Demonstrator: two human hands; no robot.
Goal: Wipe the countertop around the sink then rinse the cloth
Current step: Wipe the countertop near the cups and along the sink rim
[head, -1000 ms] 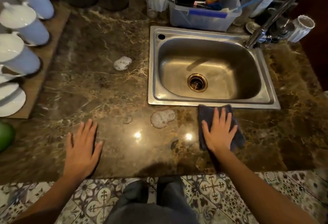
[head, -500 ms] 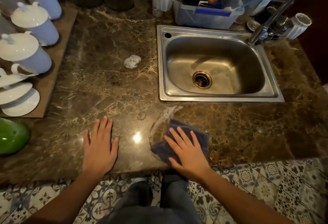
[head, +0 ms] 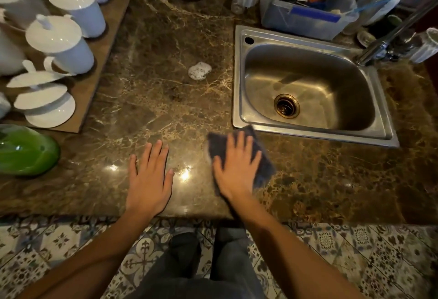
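Your right hand (head: 237, 168) lies flat with fingers straight, pressing the dark cloth (head: 264, 167) onto the countertop (head: 166, 109) just in front of the near-left corner of the sink (head: 308, 134). Your left hand (head: 149, 180) rests open-palmed on the stone further left of the sink, holding nothing. The cloth looks soft, limp and light, though motion blur hides its folds. Expect it to slide under palm pressure but bunch under fingertips alone, so gather it at the middle for rinsing; a foam patch (head: 199, 71) sits unwiped left of the sink.
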